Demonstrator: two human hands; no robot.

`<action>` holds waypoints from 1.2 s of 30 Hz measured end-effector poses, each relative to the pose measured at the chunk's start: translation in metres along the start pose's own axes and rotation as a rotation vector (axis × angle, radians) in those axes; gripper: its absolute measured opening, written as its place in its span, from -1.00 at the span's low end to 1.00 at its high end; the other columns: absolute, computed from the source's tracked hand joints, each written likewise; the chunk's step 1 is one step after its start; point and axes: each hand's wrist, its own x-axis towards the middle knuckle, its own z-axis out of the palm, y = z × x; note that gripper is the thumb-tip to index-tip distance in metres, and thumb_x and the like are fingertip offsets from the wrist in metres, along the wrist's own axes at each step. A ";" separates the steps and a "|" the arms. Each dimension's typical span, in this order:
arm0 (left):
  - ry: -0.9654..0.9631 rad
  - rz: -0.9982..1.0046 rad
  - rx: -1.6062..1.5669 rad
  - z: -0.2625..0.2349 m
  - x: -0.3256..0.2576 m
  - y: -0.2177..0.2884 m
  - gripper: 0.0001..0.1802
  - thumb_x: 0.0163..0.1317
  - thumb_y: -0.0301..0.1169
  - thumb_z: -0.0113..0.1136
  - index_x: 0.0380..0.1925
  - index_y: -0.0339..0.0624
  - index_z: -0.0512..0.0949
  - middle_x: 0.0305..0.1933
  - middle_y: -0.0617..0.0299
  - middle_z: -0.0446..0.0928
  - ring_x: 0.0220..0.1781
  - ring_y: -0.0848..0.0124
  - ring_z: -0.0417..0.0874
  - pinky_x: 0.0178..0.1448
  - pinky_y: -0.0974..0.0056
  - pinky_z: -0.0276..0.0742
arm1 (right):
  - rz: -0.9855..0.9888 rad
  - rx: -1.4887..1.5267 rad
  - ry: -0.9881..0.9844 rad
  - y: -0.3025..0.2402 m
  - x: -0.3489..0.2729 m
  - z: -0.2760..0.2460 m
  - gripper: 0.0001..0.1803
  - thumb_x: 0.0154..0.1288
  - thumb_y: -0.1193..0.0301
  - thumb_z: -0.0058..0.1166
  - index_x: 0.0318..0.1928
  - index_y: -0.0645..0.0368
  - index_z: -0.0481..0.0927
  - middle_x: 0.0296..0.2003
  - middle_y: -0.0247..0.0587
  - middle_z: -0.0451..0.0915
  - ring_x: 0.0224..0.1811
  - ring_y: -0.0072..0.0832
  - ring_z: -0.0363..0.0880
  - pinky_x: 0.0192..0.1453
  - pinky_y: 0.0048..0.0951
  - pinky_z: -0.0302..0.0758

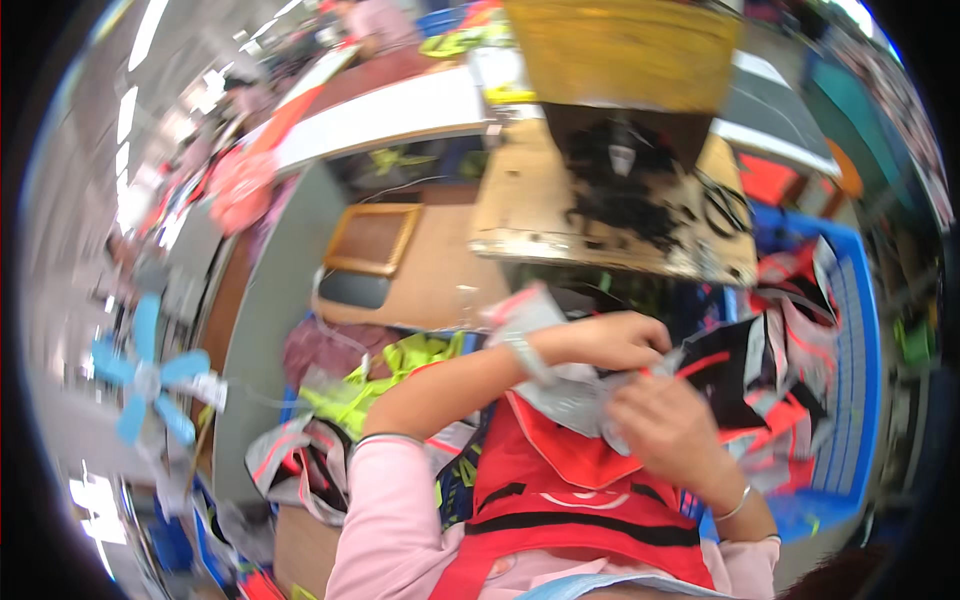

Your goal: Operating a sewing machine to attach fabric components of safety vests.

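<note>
Both my hands meet in front of my red apron (590,535), over a grey fabric piece (562,400) with a bright orange-red part hanging below. My left hand (615,342) reaches across from the left, its fingers curled closed at the fabric's upper edge. Just below and to the right, my right hand (665,425) pinches the same fabric, its fingers smeared a little by motion. The exact spot between the fingertips is too blurred to make out. Black and grey cloth with an orange-red stripe (735,365) spreads to the right of my hands.
A wooden machine table (520,215) with a yellow-covered machine head (625,55), black scraps and black scissors (725,207) stands ahead. On the right, a blue basket (868,350) holds garment pieces. Neon-yellow cloth (350,400) and a blue fan (147,380) are at left.
</note>
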 end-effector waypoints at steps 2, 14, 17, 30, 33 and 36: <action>-0.071 -0.047 -0.002 0.008 0.015 0.006 -0.56 0.32 -0.15 0.01 -0.13 -0.38 0.55 -0.21 -0.01 0.63 -0.12 0.27 0.62 -0.04 0.22 0.52 | -0.106 -0.010 -0.074 -0.002 0.008 0.037 -0.65 0.04 0.42 0.19 -0.11 0.23 0.58 -0.19 -0.10 0.59 -0.07 -0.18 0.57 0.07 -0.18 0.46; 0.210 0.041 -0.104 0.053 -0.051 -0.047 -0.51 0.39 -0.07 -0.01 0.00 -0.32 0.52 -0.05 -0.03 0.59 0.00 0.10 0.59 0.14 0.15 0.46 | 0.229 0.026 -0.331 0.017 -0.023 0.092 -0.79 0.09 0.39 0.13 -0.26 0.20 0.55 -0.40 0.00 0.60 -0.33 -0.10 0.62 -0.22 -0.10 0.52; 0.310 0.199 0.403 0.065 -0.085 -0.056 -0.56 0.20 -0.15 0.18 -0.06 -0.25 0.52 -0.09 0.01 0.56 0.01 0.15 0.55 0.12 0.12 0.41 | 0.314 0.144 -0.287 0.011 -0.047 0.095 -0.84 0.09 0.41 0.15 -0.29 0.16 0.56 -0.48 -0.05 0.60 -0.46 -0.12 0.62 -0.37 -0.11 0.53; 0.550 0.050 0.444 0.087 -0.128 -0.031 -0.72 0.11 -0.19 0.30 -0.26 -0.11 0.60 -0.43 0.14 0.58 -0.35 0.16 0.66 -0.31 0.13 0.49 | 0.361 0.263 -0.083 -0.001 -0.025 0.080 -0.88 0.13 0.36 0.20 -0.37 0.10 0.58 -0.47 -0.23 0.57 -0.37 -0.23 0.55 -0.26 -0.21 0.35; 0.610 0.050 0.155 0.058 -0.113 0.015 -0.71 0.19 -0.25 0.25 -0.20 -0.21 0.63 -0.34 0.05 0.64 -0.31 0.25 0.69 -0.23 0.25 0.53 | 0.401 0.327 0.076 0.010 -0.003 0.042 -0.90 0.08 0.43 0.24 -0.39 0.14 0.58 -0.51 -0.23 0.53 -0.45 -0.25 0.48 -0.32 -0.28 0.35; 0.575 0.079 -0.151 0.032 -0.097 0.052 -0.75 0.23 -0.37 0.22 -0.18 -0.30 0.61 -0.34 0.14 0.64 -0.29 0.55 0.59 -0.19 0.37 0.49 | 0.355 0.339 0.155 0.022 0.019 0.004 -0.89 0.06 0.46 0.25 -0.40 0.16 0.57 -0.51 -0.23 0.51 -0.48 -0.29 0.43 -0.38 -0.34 0.34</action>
